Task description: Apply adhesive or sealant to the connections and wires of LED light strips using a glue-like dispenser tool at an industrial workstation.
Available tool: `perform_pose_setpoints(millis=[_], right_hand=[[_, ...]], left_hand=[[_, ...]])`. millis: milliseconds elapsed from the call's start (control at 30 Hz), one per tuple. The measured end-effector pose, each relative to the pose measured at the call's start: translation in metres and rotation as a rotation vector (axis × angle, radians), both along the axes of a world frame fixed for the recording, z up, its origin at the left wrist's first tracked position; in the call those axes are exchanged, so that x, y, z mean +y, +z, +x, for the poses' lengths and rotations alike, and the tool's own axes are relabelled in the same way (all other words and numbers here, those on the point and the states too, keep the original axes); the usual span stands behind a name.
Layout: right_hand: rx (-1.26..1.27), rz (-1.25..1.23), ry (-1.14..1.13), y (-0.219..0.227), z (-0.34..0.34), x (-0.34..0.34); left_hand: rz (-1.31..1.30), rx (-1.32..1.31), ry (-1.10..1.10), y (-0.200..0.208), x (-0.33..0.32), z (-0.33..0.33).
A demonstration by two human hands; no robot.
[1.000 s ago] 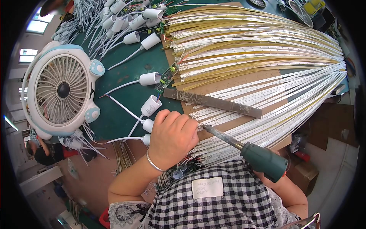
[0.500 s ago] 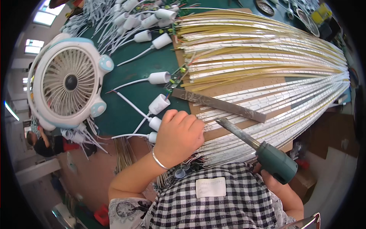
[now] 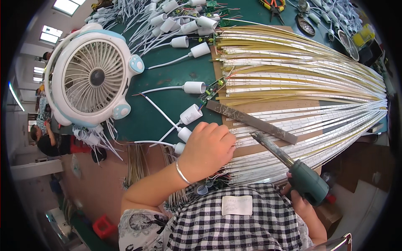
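My left hand (image 3: 210, 147) is closed, its fingers curled down at the near left ends of the white LED strips (image 3: 276, 155); whatever it grips is hidden under the hand. Beside it lie white lamp sockets (image 3: 191, 114) with white cables, and one of them partly disappears behind the hand. My right hand (image 3: 300, 201) is wrapped round the dark green handle of a soldering iron (image 3: 309, 182). The metal tip of the iron points up and left over the strips, right of my left hand. A flat metal bar (image 3: 253, 122) rests across the strips beyond the tip.
A white and blue fan (image 3: 97, 77) stands at the left of the green table (image 3: 161, 75). Sockets and cables (image 3: 167, 26) are heaped at the far side. Pliers (image 3: 274, 9) and a small dark dish (image 3: 305, 25) lie far right. Another person (image 3: 52, 140) sits far left.
The view has shifted, so the whole scene sits farther right and lower, and the pliers now show. Both hands keep nearly the same pose, with the soldering iron still over the strips.
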State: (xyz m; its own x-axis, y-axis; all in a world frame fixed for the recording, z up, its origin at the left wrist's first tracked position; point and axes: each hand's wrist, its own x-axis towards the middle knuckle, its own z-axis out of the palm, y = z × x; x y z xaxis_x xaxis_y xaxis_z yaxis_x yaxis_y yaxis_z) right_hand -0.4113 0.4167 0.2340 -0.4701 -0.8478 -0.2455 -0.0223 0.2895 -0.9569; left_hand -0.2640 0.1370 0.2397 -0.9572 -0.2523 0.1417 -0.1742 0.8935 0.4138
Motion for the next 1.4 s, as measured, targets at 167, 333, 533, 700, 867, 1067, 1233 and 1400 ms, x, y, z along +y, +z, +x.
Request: perform_pose_setpoints(millis=[167,333,533,700,867,1067,1233,1400], right_hand=[[-0.012,-0.065,-0.045,-0.003,-0.002,0.002],[-0.035,-0.155,0.018,-0.006,-0.005,0.003],[-0.028,-0.185,-0.016,-0.003,-0.004,0.002],[-0.045,-0.143,-0.037,-0.007,-0.006,0.002],[-0.031,-0.118,0.037,-0.008,-0.011,-0.001],[-0.013,-0.168,0.011,-0.009,-0.008,0.003],[-0.026,-0.136,0.014,-0.009,-0.008,-0.002],[-0.087,-0.073,0.055,-0.009,-0.007,0.002]], left_hand=[[-0.043,0.116,0.018,0.033,-0.03,-0.018],[-0.021,0.102,0.172,0.019,-0.088,-0.056],[0.274,-0.018,0.297,0.027,-0.107,-0.05],[-0.035,-0.064,0.04,0.065,-0.083,-0.016],[-0.224,-0.343,-0.077,0.04,-0.063,0.021],[-0.275,-0.01,-0.041,0.031,-0.08,0.014],[-0.009,-0.002,-0.149,0.02,-0.035,0.009],[-0.003,-0.006,-0.105,0.006,-0.026,0.008]])
